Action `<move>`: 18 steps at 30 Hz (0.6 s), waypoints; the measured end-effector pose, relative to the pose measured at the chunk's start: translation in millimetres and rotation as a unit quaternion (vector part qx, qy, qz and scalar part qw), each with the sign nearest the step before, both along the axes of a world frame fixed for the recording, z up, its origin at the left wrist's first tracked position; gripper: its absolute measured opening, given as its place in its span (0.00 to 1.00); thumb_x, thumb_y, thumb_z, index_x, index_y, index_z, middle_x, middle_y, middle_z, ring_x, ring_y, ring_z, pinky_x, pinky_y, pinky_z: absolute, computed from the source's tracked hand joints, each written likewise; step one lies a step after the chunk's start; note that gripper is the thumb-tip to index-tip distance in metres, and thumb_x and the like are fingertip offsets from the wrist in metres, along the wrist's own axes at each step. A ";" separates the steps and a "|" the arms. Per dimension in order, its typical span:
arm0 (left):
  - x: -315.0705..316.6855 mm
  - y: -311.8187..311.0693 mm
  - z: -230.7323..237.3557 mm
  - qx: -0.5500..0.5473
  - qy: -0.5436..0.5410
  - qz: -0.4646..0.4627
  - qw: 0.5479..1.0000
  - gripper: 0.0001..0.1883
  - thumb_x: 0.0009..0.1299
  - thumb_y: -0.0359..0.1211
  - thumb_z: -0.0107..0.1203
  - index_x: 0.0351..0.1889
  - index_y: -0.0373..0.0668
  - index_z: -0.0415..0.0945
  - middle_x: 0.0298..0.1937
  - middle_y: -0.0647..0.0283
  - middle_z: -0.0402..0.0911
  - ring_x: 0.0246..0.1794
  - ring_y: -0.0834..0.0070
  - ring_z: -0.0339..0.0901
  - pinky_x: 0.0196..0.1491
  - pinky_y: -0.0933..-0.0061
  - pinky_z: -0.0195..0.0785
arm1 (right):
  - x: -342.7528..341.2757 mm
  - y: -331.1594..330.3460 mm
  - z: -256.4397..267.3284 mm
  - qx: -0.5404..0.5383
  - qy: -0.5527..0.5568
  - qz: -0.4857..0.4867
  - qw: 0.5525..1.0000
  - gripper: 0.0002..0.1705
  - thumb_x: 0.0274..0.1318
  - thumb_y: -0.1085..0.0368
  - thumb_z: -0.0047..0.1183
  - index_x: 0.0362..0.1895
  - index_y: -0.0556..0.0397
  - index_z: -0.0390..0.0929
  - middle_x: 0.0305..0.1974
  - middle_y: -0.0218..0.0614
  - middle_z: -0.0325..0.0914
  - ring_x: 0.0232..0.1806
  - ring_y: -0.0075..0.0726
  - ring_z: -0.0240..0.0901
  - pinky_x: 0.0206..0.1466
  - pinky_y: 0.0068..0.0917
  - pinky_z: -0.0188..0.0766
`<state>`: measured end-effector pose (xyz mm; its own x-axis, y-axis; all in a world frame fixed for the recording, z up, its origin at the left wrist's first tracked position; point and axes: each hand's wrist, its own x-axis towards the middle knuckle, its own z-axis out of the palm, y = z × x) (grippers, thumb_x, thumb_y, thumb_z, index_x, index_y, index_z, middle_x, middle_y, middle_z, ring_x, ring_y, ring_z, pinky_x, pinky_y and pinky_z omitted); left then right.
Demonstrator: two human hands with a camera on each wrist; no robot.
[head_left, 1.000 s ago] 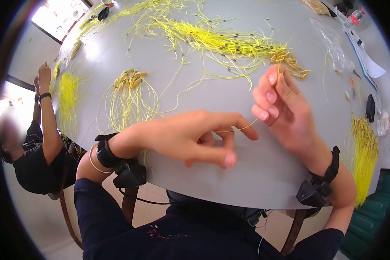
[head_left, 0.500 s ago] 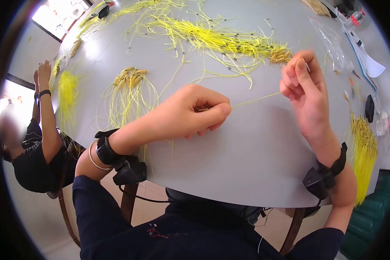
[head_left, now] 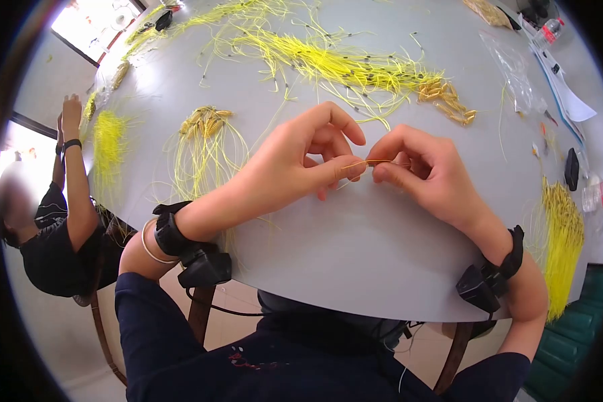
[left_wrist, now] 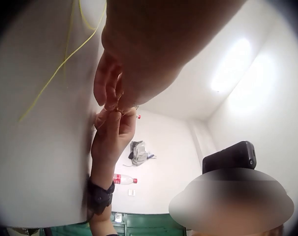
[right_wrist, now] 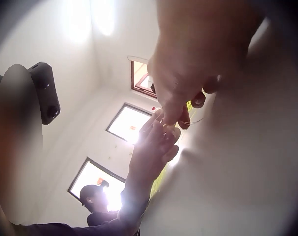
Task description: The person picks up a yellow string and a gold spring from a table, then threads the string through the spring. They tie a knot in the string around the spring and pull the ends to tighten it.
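Observation:
Over the near middle of the table, my left hand (head_left: 298, 151) and right hand (head_left: 435, 167) meet almost fingertip to fingertip. A short piece of thin yellow-gold cord (head_left: 371, 161) runs between them. The left thumb pinches it against a finger below, with the index finger raised and bent. On the other side, the right thumb and index finger pinch the cord. In the left wrist view the right hand (left_wrist: 109, 137) touches the left fingertips. Whatever lies inside the left palm is hidden. Left of the hands lies a looped bundle of yellow cords with gold coiled pieces (head_left: 206, 122).
A long pile of yellow cords (head_left: 342, 63) with dark bits crosses the far table, gold coiled pieces (head_left: 449, 100) at its right end. Another yellow bundle (head_left: 561, 234) hangs over the right edge. A plastic bag (head_left: 516, 74) lies back right. Another person (head_left: 60, 234) sits left.
The right hand first drew the cord out to the right, away from the left hand, then came back to the left fingertips. The left hand closed, then its index finger lifted.

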<state>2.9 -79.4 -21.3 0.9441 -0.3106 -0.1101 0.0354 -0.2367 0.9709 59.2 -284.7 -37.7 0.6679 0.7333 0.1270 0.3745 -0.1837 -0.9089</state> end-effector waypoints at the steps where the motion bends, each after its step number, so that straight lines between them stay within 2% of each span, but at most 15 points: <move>1: -0.2 -0.9 0.4 -0.012 0.008 -0.001 1.000 0.13 0.67 0.29 0.53 0.46 0.37 0.64 0.29 0.64 0.76 0.27 0.85 0.71 0.25 0.87 0.64 | -1.2 0.4 0.5 -0.003 -0.017 0.001 1.000 0.07 0.49 0.69 0.56 0.33 0.54 0.75 0.25 0.29 0.75 0.18 0.18 0.57 0.21 0.17 0.56; 4: 0.1 -0.4 0.2 -0.014 0.010 -0.003 1.000 0.12 0.67 0.29 0.53 0.45 0.38 0.64 0.31 0.64 0.76 0.29 0.85 0.72 0.26 0.87 0.65 | -1.3 2.4 -7.2 0.035 -0.032 -0.012 0.999 0.05 0.49 0.71 0.54 0.32 0.55 0.74 0.24 0.30 0.74 0.17 0.19 0.58 0.21 0.18 0.57; 6: 0.4 0.3 0.1 -0.004 0.003 -0.006 1.000 0.13 0.67 0.29 0.53 0.46 0.38 0.64 0.32 0.64 0.76 0.30 0.84 0.73 0.26 0.87 0.65 | -2.8 2.4 -1.7 0.024 -0.050 -0.019 0.998 0.05 0.48 0.73 0.53 0.32 0.55 0.74 0.24 0.30 0.74 0.17 0.20 0.59 0.21 0.19 0.58; 9: 0.5 0.5 -1.5 0.014 -0.038 0.007 0.999 0.11 0.66 0.28 0.53 0.44 0.37 0.66 0.34 0.64 0.76 0.33 0.83 0.74 0.27 0.86 0.67 | -3.5 2.1 -0.3 0.014 -0.072 -0.033 0.997 0.05 0.48 0.74 0.52 0.32 0.56 0.73 0.25 0.32 0.74 0.18 0.22 0.61 0.22 0.20 0.59; 11: 1.4 1.5 -3.7 0.034 -0.074 0.015 0.997 0.08 0.66 0.28 0.53 0.40 0.36 0.70 0.35 0.65 0.75 0.35 0.83 0.75 0.27 0.86 0.68 | -3.4 1.9 -0.4 0.015 -0.079 -0.040 0.996 0.05 0.48 0.74 0.52 0.32 0.56 0.73 0.25 0.32 0.73 0.18 0.24 0.62 0.22 0.20 0.60; 14: 0.9 1.9 1.4 0.028 -0.029 0.009 0.999 0.05 0.65 0.28 0.54 0.36 0.36 0.72 0.35 0.65 0.75 0.35 0.83 0.75 0.27 0.86 0.67 | -3.8 3.9 -2.4 0.024 -0.118 -0.050 0.991 0.05 0.48 0.74 0.53 0.32 0.56 0.73 0.25 0.34 0.73 0.19 0.27 0.64 0.23 0.21 0.61; 16: 0.9 1.2 3.9 0.023 -0.013 -0.001 1.000 0.05 0.65 0.28 0.54 0.35 0.36 0.72 0.34 0.65 0.75 0.34 0.83 0.75 0.27 0.85 0.67 | -3.0 5.1 -7.9 0.059 -0.138 -0.060 0.987 0.05 0.48 0.75 0.53 0.32 0.56 0.73 0.25 0.35 0.74 0.20 0.29 0.66 0.24 0.22 0.63; 18: 0.7 0.9 2.4 0.018 0.004 -0.011 1.000 0.05 0.65 0.28 0.55 0.34 0.36 0.72 0.34 0.65 0.75 0.34 0.82 0.75 0.27 0.85 0.67 | -3.2 4.9 -7.6 0.050 -0.143 -0.053 0.987 0.05 0.48 0.75 0.53 0.32 0.56 0.73 0.25 0.35 0.74 0.19 0.30 0.66 0.23 0.22 0.63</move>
<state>3.6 -78.5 -18.9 0.9358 -0.3278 -0.1296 0.0378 -0.2721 0.9615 56.0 -279.8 -45.3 0.6669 0.6351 0.3897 0.6012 -0.1498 -0.7849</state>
